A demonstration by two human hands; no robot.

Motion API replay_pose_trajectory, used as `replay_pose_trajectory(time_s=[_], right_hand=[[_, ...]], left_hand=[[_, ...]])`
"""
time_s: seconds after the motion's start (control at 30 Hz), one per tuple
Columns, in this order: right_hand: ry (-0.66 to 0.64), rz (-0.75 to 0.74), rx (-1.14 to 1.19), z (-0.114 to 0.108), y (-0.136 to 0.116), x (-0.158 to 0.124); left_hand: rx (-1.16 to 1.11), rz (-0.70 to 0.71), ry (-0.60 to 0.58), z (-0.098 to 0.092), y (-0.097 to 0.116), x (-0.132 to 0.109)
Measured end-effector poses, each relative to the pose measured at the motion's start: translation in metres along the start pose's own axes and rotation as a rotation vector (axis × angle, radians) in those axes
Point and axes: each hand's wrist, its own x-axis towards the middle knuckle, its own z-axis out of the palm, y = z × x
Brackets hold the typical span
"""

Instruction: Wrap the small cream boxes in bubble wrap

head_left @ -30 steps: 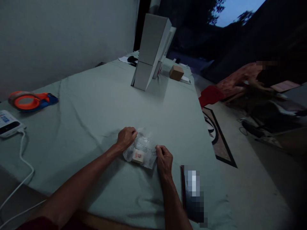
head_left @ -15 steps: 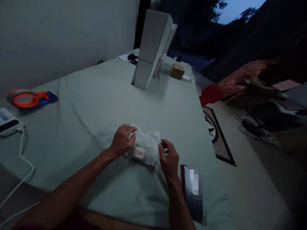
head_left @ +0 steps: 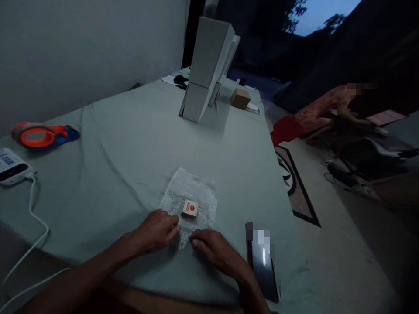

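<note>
A small cream cardboard box [head_left: 190, 208] with red print rests on a sheet of clear bubble wrap [head_left: 193, 185], which lies spread on the table. At the sheet's lower left, my left hand [head_left: 159, 231] has its fingers curled closed on the edge of the wrap. My right hand [head_left: 211, 246] is also closed, its thumb and fingers pinching the near edge at the lower right. Both hands are close to the box, and neither touches it. The near edge of the wrap bunches between them.
A phone [head_left: 263, 266] lies right of my right forearm. An orange and blue tape dispenser [head_left: 44, 136] and a white device [head_left: 15, 168] with a cable [head_left: 34, 209] are at left. Tall white boxes [head_left: 209, 56] and a brown box [head_left: 241, 98] stand farther back. A person [head_left: 327, 107] sits at right.
Both hands have moved toward me, from the wrap's sides to its near edge. The bubble wrap lies flatter, and the small box now shows uncovered on top of it.
</note>
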Motion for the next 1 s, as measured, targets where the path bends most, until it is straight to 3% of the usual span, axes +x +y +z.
replay_pose_trajectory(time_s=[0.07, 0.13, 0.3, 0.4, 0.57, 0.77, 0.87, 1.0], right_hand=[[0.016, 0.03, -0.026, 0.007, 0.004, -0.002], [0.072, 0.065, 0.005, 0.01, 0.008, -0.001], [0.412, 0.095, 0.018, 0.009, 0.016, 0.013], [0.528, -0.006, -0.13, 0.012, 0.023, 0.03], [0.494, -0.047, -0.275, 0.018, 0.033, 0.045], [0.747, 0.188, -0.198, -0.001, 0.048, 0.002], [0.778, 0.277, -0.266, -0.003, 0.074, -0.022], [0.779, 0.256, -0.484, 0.002, 0.092, -0.037]], left_hand=[[0.035, 0.02, -0.012, 0.01, -0.002, -0.003], [0.035, 0.03, 0.051, 0.017, -0.004, -0.002], [-0.023, 0.04, 0.262, 0.029, -0.003, 0.01], [-0.052, 0.077, 0.25, 0.038, 0.0, 0.016], [-0.023, -0.001, 0.174, 0.05, 0.002, 0.019], [0.063, -0.045, 0.15, 0.053, 0.0, 0.02], [0.088, -0.067, 0.152, 0.053, 0.0, 0.022], [0.092, -0.084, 0.156, 0.054, 0.001, 0.022]])
